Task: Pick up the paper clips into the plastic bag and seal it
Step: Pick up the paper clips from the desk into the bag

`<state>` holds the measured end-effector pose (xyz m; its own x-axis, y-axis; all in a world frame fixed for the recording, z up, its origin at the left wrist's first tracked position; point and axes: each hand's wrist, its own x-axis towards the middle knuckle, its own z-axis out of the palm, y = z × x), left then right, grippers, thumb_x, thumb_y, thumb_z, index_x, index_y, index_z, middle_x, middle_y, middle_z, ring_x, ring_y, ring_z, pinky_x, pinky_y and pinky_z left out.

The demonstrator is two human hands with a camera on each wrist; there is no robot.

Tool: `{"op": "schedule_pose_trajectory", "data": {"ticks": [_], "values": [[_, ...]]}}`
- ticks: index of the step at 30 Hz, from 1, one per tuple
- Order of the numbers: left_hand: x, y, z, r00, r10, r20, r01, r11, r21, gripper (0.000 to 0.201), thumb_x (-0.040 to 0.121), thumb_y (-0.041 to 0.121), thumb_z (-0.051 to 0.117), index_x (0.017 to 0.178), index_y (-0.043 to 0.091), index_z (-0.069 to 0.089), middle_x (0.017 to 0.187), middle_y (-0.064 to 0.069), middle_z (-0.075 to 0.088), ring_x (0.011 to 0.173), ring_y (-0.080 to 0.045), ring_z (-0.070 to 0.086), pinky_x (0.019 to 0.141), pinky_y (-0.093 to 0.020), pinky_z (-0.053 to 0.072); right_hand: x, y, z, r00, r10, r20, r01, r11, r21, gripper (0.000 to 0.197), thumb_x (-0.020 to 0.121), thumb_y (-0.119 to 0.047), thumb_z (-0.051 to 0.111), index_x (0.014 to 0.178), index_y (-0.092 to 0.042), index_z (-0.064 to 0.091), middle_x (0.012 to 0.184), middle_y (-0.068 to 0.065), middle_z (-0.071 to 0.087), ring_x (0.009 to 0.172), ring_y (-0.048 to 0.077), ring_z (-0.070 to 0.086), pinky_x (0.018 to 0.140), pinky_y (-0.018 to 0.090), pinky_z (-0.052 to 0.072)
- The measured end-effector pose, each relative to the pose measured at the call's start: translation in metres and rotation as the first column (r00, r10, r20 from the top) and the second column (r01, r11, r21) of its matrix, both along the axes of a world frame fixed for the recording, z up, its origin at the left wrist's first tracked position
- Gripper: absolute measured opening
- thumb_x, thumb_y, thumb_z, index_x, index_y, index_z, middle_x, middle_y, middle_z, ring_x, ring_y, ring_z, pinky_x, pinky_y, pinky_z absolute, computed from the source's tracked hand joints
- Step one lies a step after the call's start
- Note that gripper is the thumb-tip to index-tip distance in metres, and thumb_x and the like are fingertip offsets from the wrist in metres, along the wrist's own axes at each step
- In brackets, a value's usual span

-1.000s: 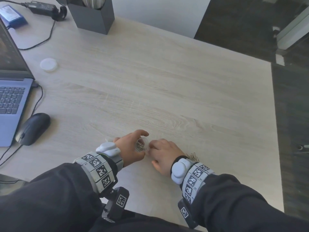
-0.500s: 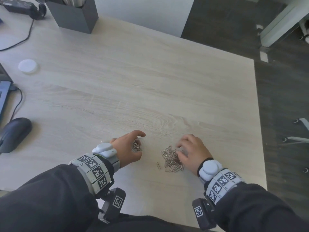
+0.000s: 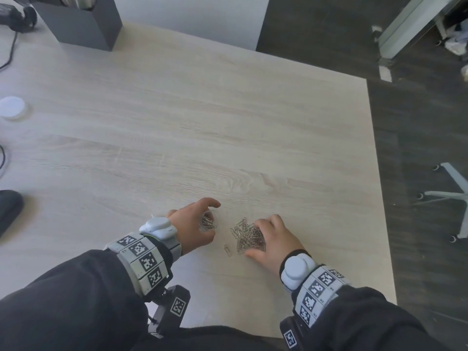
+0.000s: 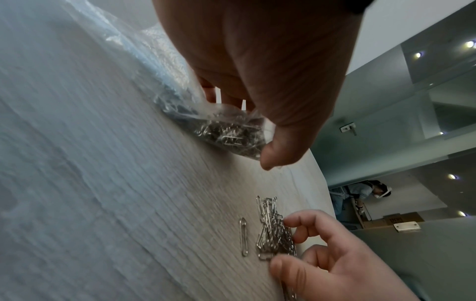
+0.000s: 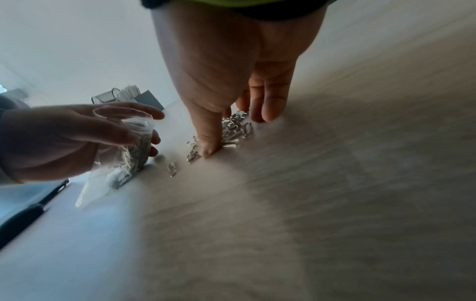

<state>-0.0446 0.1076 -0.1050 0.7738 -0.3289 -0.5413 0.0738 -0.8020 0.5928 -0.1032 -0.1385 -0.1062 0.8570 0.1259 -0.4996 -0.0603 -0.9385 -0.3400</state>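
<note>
My left hand (image 3: 192, 224) grips a small clear plastic bag (image 3: 209, 221) that rests on the wooden table, its mouth held open toward the right, with several paper clips inside. A pile of silver paper clips (image 3: 244, 235) lies just right of it. My right hand (image 3: 273, 239) sits on the pile's right side, fingers curled over the clips and thumb down on the table at the near edge. One lone clip (image 3: 228, 250) lies left of the pile. The left wrist view shows the bag (image 4: 226, 132) under my thumb, and the right wrist view shows the thumb against the pile (image 5: 234, 130).
A dark grey box holder (image 3: 78, 21) stands at the far left, a white round lid (image 3: 11, 107) and a black mouse (image 3: 8, 209) lie at the left edge. The table's right edge (image 3: 379, 198) is near my right hand; a chair base (image 3: 453, 191) stands on the floor beyond.
My right hand left the bag's mouth, moved right to the loose pile and now curls over it. The left hand keeps the bag in place. The head view has swung right.
</note>
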Motion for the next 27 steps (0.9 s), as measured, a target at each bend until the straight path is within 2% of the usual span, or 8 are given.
{"op": "schedule_pose_trajectory", "data": {"ticks": [4,9,16,19,21,23,25,27], "values": [[0.001,-0.002,-0.001,1.000,0.005,0.027,-0.005,1.000,-0.001,0.057,0.084,0.037,0.066,0.133,0.050,0.041,0.111,0.022,0.064,0.104,-0.010,0.063,0.104,-0.031,0.035,0.014,0.004,0.002,0.999,-0.049,0.001,0.049,0.998,0.035,0.038,0.087,-0.038,0.064,0.119,-0.021,0.054,0.117,-0.001,0.045,0.091,0.023,0.057,0.073,0.030,0.047],[0.002,-0.005,-0.005,1.000,0.000,0.029,0.000,1.000,-0.010,0.057,0.082,0.040,0.064,0.131,0.053,0.039,0.109,0.025,0.063,0.105,-0.007,0.062,0.100,-0.031,0.031,0.024,0.004,0.004,0.999,-0.045,0.004,0.045,0.997,0.068,0.015,0.090,-0.023,0.057,0.104,-0.020,0.057,0.105,0.000,0.051,0.087,0.025,0.056,0.072,0.030,0.045],[0.003,-0.009,-0.008,0.998,0.015,0.058,-0.014,1.000,-0.024,0.059,0.084,0.033,0.068,0.136,0.046,0.041,0.107,0.023,0.061,0.100,-0.006,0.060,0.101,-0.031,0.030,0.032,-0.004,0.006,0.993,-0.104,-0.048,0.106,0.993,0.056,0.012,0.085,-0.019,0.054,0.094,-0.021,0.061,0.092,-0.003,0.052,0.086,0.022,0.054,0.072,0.027,0.040],[0.004,-0.006,-0.012,0.999,-0.007,0.034,0.007,1.000,-0.011,0.064,0.080,0.041,0.067,0.137,0.048,0.039,0.111,0.023,0.061,0.107,-0.010,0.062,0.104,-0.034,0.034,0.034,-0.011,0.008,0.983,-0.172,-0.063,0.178,0.980,0.091,0.016,0.082,-0.016,0.058,0.095,-0.022,0.064,0.094,-0.002,0.059,0.086,0.020,0.055,0.074,0.026,0.041],[0.005,-0.004,-0.015,0.999,-0.030,0.032,0.029,0.999,0.014,0.067,0.078,0.045,0.068,0.139,0.048,0.040,0.117,0.023,0.060,0.116,-0.013,0.061,0.104,-0.035,0.036,0.034,-0.012,0.009,0.976,-0.209,-0.066,0.217,0.968,0.131,0.017,0.081,-0.014,0.060,0.092,-0.026,0.066,0.091,-0.007,0.061,0.083,0.015,0.056,0.072,0.023,0.040],[0.006,-0.004,-0.014,0.998,-0.037,0.045,0.035,0.999,0.033,0.065,0.081,0.041,0.072,0.140,0.041,0.046,0.117,0.022,0.056,0.122,-0.013,0.059,0.105,-0.035,0.037,0.036,-0.007,0.012,0.974,-0.223,-0.040,0.227,0.954,0.196,0.019,0.080,-0.012,0.061,0.086,-0.030,0.066,0.083,-0.015,0.060,0.077,0.008,0.056,0.068,0.016,0.040],[0.006,-0.005,-0.011,0.997,-0.046,0.054,0.045,0.999,0.028,0.060,0.081,0.041,0.073,0.137,0.036,0.052,0.117,0.021,0.056,0.122,-0.012,0.058,0.107,-0.036,0.039,0.038,0.002,0.018,0.973,-0.231,-0.003,0.223,0.934,0.281,0.020,0.080,-0.012,0.063,0.080,-0.032,0.064,0.078,-0.016,0.061,0.072,0.001,0.055,0.068,0.018,0.043],[0.005,-0.005,-0.009,0.998,-0.044,0.041,0.044,0.999,0.002,0.058,0.075,0.048,0.067,0.131,0.035,0.056,0.113,0.022,0.056,0.119,-0.013,0.059,0.106,-0.038,0.041,0.042,0.015,0.026,0.975,-0.224,0.006,0.208,0.912,0.354,0.017,0.081,-0.014,0.063,0.078,-0.031,0.064,0.077,-0.016,0.062,0.068,-0.002,0.054,0.065,0.020,0.046]]}}
